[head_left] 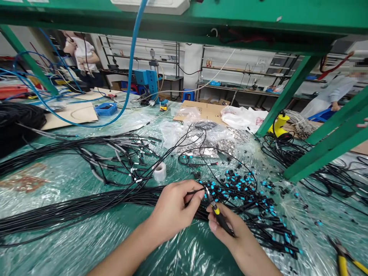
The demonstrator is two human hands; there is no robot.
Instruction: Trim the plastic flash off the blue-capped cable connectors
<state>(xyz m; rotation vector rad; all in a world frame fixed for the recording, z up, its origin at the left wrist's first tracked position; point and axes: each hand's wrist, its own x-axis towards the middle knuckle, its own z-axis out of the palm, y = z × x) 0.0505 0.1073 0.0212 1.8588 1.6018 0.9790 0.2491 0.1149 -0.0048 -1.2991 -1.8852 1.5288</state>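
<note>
Between thumb and fingers, my left hand pinches a thin black cable near its end. Wrapped around black-and-yellow pliers is my right hand; the plier jaws meet the cable end just beside my left fingertips. Whether the jaws are fully closed is too small to tell. A long bundle of black cables runs from the left, passing behind my hands. Many small black pieces with blue parts lie behind and to the right of the pliers.
A second pair of pliers lies at lower right. A roll of clear tape stands behind my left hand. Bags of metal parts lie farther back. Green frame posts rise at right, and a blue hose hangs in front.
</note>
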